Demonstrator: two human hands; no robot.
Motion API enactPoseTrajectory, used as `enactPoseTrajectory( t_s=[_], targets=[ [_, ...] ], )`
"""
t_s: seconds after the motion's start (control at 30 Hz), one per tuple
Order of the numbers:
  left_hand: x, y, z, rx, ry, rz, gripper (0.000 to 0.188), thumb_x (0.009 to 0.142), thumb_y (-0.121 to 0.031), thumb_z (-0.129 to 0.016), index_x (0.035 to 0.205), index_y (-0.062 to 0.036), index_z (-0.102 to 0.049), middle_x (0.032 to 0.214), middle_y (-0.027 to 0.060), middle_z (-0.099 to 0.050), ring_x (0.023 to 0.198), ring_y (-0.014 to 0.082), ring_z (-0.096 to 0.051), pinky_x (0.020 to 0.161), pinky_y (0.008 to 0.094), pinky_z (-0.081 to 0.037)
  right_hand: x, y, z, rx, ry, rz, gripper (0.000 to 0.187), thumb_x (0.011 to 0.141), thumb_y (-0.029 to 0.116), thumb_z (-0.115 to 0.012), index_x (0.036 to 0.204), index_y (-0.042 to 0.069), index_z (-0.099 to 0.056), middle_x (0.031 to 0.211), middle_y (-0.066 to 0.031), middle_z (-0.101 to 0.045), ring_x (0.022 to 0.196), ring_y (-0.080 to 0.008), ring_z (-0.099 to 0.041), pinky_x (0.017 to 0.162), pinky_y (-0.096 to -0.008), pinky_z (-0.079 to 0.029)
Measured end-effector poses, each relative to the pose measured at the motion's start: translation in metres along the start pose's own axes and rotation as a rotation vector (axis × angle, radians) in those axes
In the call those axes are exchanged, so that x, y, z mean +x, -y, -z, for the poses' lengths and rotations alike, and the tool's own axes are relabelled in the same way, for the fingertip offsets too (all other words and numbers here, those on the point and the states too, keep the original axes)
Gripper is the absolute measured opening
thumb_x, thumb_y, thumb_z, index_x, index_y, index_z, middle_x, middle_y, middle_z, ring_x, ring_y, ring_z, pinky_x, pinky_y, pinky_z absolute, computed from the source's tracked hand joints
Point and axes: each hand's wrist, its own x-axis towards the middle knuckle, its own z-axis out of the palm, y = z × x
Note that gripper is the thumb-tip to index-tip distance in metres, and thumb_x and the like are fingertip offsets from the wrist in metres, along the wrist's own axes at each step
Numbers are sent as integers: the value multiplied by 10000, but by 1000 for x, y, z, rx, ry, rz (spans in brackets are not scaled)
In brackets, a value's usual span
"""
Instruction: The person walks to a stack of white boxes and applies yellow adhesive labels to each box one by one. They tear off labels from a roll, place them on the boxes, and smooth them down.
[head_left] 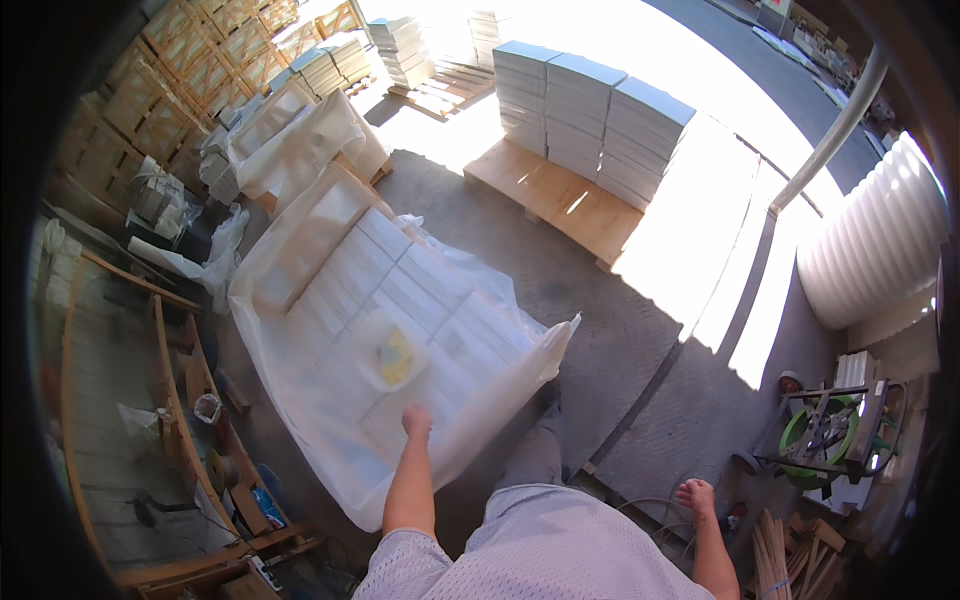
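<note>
on the wrapped stack of white boxes (400, 300), the left hand (416, 419) pinches the clear plastic sheet (330, 420), pulling it taut; the right hand (696, 494) hangs empty, fingers loosely spread.

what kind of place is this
Probably a warehouse yard or loading area. Stacks of flat white boxes stand on a wooden pallet on bare concrete, rows of brown cartons fill the back, and the left hand touches a clear plastic sheet covering another stack.

Plastic sheet (330, 400): translucent white, yellow patch beneath. Boxes (590, 115): white, pale blue tops. Pallet (560, 200): light wood. Shirt (540, 550): grey mesh.
</note>
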Motion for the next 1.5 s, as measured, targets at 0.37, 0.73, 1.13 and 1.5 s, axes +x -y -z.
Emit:
enactPoseTrajectory(
  t_s=[0.37, 0.73, 1.13, 1.5],
  targets=[
    [71, -60, -62, 358, -275, -61, 613, 874, -307, -607, 1352, 53, -475, 1430, 269, -426, 1298, 393, -449, 1054, 442, -417, -5, 148, -79, -494, 181, -103, 310, 886, 166, -667, 1104, -55, -660, 823, -78, -666, 715, -138, -628, 636, -292, -516],
    [113, -57, -95, 384, -232, -24, 453, 896, -323, -475, 1004, 76, -658, 937, 274, -685, 915, 460, -637, 861, 497, -486, 114, 264, -70, -662, 239, -95, 379, 898, 232, -712, 1107, -82, -683, 975, -115, -717, 825, -160, -649, 727, -315, -526],
    [16, -131, -139, 262, -161, 128, 360, 905, -298, -546, 916, 42, -665, 880, 241, -679, 823, 409, -657, 748, 506, -499, 322, 485, -120, -1430, 438, 479, 357, 820, 272, -585, 1022, 18, -734, 946, -191, -728, 900, -335, -700, 839, -412, -542],
    [-42, -376, -246, 276, 50, -22, 333, 901, -332, -533, 941, -43, -694, 953, 228, -681, 908, 438, -645, 811, 512, -500, 348, 656, -329, -1121, 848, 717, 364, 842, 357, -614, 851, 17, -744, 783, -136, -722, 720, -245, -699, 686, -406, -534]
  ],
)
